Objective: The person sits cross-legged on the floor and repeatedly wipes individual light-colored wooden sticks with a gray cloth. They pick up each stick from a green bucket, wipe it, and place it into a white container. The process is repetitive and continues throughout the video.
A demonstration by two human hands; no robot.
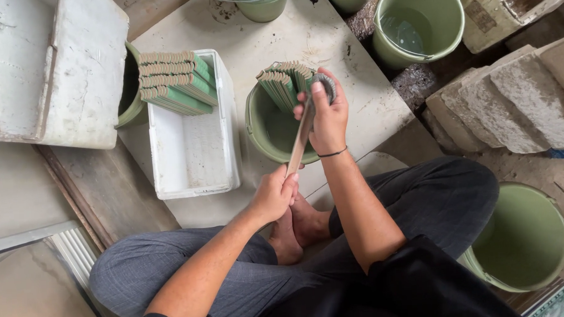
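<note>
I sit cross-legged over a green bucket point(259, 137). My left hand point(272, 195) grips the near end of a long thin flat strip point(301, 141) that slants up over the bucket. My right hand point(325, 116) holds a grey scouring pad point(325, 85) pressed against the strip's far end. Several green-edged strips point(284, 82) lean in a fan on the bucket's far rim. More of the same strips lie stacked point(174, 82) across the top of a white foam box point(194, 155) to the left.
A large white foam slab point(47, 66) lies at far left with a green bucket point(129, 89) partly under it. More green buckets stand at the top point(418, 22) and at my right knee point(522, 237). Rough stone blocks point(517, 100) lie on the right.
</note>
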